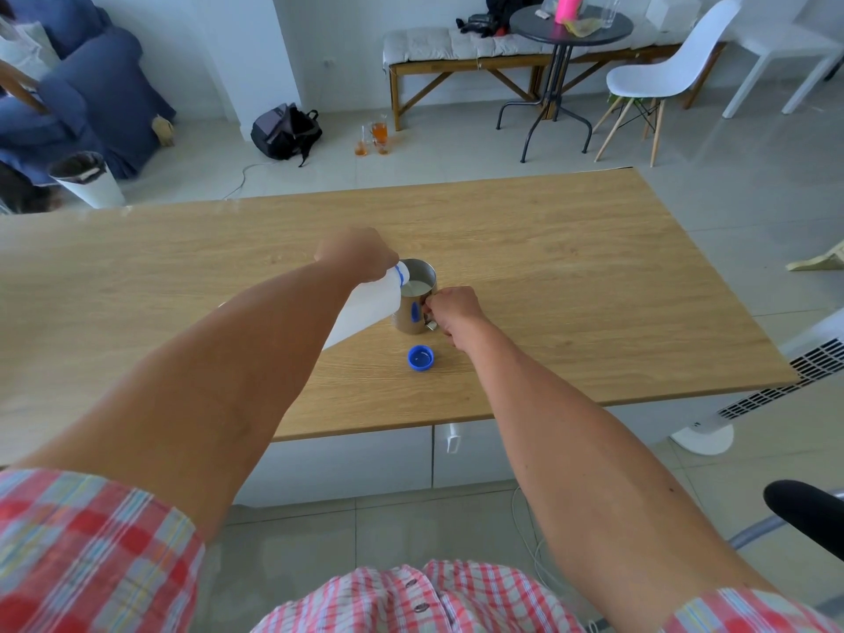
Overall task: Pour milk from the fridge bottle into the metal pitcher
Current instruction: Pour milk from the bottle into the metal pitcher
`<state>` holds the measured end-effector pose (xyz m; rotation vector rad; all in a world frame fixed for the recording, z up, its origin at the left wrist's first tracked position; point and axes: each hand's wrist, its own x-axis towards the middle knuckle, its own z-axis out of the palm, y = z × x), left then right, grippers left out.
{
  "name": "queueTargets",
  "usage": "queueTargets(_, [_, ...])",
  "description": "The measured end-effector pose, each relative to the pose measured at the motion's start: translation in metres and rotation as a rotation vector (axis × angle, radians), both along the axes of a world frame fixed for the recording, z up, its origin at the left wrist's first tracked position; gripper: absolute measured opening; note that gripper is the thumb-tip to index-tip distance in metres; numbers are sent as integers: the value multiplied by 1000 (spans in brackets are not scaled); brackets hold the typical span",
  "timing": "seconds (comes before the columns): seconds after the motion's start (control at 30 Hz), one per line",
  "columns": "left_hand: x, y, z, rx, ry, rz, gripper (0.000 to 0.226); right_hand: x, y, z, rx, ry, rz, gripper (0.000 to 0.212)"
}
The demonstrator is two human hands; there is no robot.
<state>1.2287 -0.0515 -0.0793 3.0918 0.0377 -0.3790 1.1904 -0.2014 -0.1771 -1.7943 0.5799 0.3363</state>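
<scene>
- Plaid shirt (424, 600) filling the near edge; two bare arms reaching out over the table (593, 276).
- Left hand (358, 253) gripping the tilted bottle (365, 308), fingers clenched around it, neck sitting over the pitcher (416, 296) rim.
- Right hand (452, 308) pinching the pitcher handle, steadying it.
- Pour looking underway: milk showing inside; righting and recapping remaining.
- Count: one bottle, one pitcher, one blue cap (421, 358) lying just beside it.

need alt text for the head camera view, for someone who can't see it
A person's left hand tips a white milk bottle so its neck sits over the rim of a metal pitcher on a wooden table, while the right hand holds the pitcher's handle. Milk shows inside the pitcher, and a blue cap lies on the table just in front of it.
</scene>
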Motion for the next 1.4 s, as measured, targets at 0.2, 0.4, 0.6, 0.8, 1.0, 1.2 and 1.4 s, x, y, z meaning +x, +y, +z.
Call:
queueTargets(0.2, [0,0,0,-2,-3,0,32,-1,0,2,-8,-1,6,30])
queueTargets(0.4, [0,0,0,-11,-5,0,32,-4,0,6,10,-16,8,19])
queueTargets(0.6, [0,0,-1,-16,-4,6,31,-3,1,4,18,-35,11,18])
queueTargets(0.8, [1,0,-2,-8,-7,0,31,-2,1,4,18,-31,4,18])
queueTargets(1.0, [1,0,-2,-8,-8,1,32,-2,1,4,7,-16,6,22])
queueTargets(1.2, [1,0,-2,-5,-3,7,32,-2,0,4,11,-15,1,28])
queueTargets(1.4, [2,1,-2,-10,3,9,31,-4,1,6,13,-7,12,24])
